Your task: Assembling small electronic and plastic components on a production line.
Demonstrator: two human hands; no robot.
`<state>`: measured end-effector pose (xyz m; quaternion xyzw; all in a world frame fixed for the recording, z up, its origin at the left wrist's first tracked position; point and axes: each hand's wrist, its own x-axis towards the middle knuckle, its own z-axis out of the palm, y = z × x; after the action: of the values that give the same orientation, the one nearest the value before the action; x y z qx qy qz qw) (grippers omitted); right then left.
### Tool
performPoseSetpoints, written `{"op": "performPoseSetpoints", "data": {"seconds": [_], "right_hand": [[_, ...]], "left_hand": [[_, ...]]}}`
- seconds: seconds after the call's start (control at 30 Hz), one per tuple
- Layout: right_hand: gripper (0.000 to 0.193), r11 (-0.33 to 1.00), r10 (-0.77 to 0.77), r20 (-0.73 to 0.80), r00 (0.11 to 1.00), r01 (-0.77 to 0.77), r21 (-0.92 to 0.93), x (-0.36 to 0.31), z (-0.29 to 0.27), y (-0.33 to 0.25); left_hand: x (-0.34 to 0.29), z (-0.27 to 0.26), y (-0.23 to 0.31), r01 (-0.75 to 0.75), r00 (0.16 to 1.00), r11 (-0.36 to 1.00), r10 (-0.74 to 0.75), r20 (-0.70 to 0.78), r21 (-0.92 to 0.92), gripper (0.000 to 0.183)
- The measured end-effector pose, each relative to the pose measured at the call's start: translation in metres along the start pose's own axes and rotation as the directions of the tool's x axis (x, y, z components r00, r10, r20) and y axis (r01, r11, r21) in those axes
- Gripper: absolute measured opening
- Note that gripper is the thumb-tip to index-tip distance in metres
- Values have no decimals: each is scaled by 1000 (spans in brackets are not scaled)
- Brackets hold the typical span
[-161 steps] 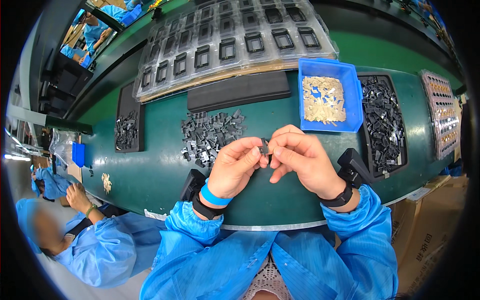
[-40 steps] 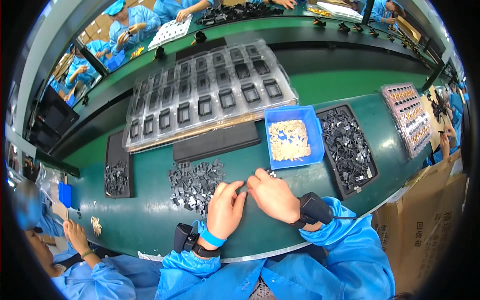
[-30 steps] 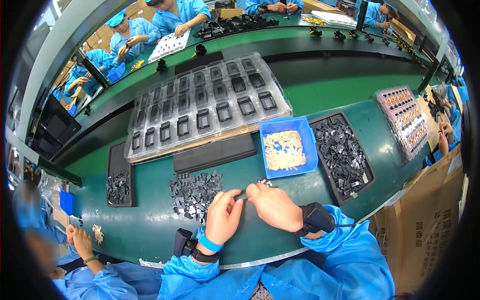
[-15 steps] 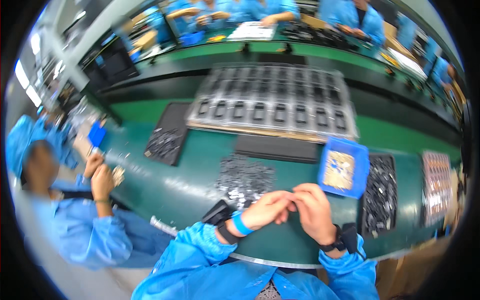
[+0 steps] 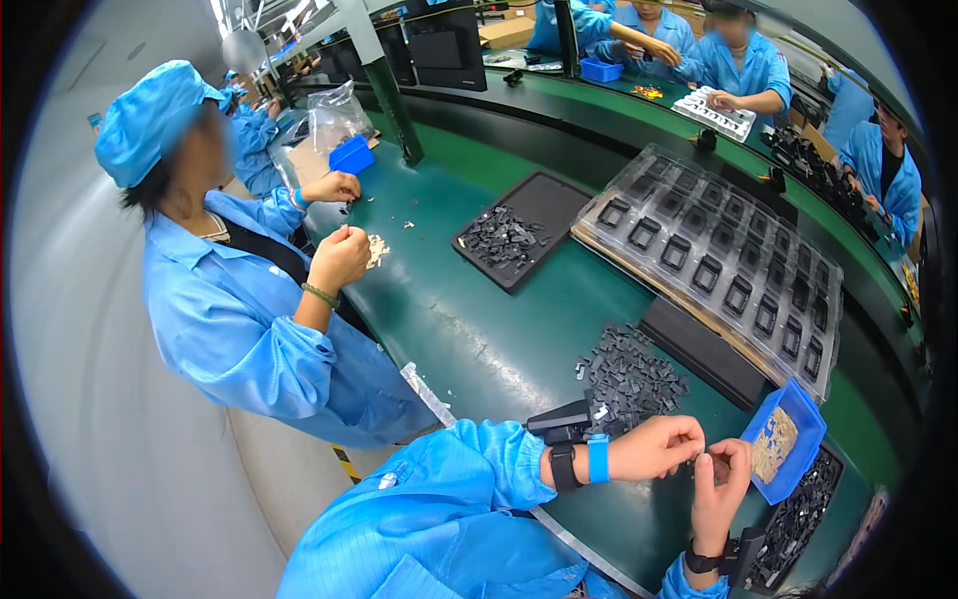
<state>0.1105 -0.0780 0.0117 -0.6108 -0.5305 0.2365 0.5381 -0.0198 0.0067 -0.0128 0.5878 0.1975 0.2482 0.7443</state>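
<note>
My left hand [image 5: 651, 448] and my right hand [image 5: 720, 491] meet fingertip to fingertip low over the bench, each closed in a pinch. Something small and dark shows between the fingers, too small to make out. Just beyond my left hand lies a loose heap of small black plastic parts [image 5: 631, 377]. A blue bin [image 5: 810, 431] holding small beige pieces [image 5: 773, 445] stands right of my hands. Partly behind my right wrist is a black tray [image 5: 833, 474] full of dark parts.
Clear plastic trays [image 5: 589, 232] with black frames in their pockets are stacked at the far right. Before them lies a flat black tray [image 5: 699, 349]. Another black tray [image 5: 532, 262] holds dark parts. A co-worker [image 5: 239, 299] in blue handles small pieces on the left; other people sit across the bench.
The view has swung left and tilted, so the bench things now sit further right and the co-worker shows more fully. My hands remain together at the fingertips.
</note>
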Motion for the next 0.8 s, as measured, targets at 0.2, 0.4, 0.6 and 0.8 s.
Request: {"op": "performPoseSetpoints", "data": {"seconds": [0.2, 0.4, 0.6, 0.8], "right_hand": [[10, 996, 84, 42, 996, -85, 10, 2, -1, 10], [10, 995, 97, 86, 992, -96, -10, 0, -1, 10], [10, 998, 55, 50, 997, -57, 32, -6, -8, 23], [10, 978, 148, 64, 987, -156, 136, -7, -12, 16]], "left_hand": [[0, -1, 0, -9, 1000, 1000, 9, -20, -24, 18], [-3, 1, 5, -14, 1000, 998, 13, -27, -64, 18], [-4, 5, -2, 6, 1000, 999, -6, -9, -39, 18], [-2, 7, 4, 36, 999, 999, -36, -2, 28, 17]]}}
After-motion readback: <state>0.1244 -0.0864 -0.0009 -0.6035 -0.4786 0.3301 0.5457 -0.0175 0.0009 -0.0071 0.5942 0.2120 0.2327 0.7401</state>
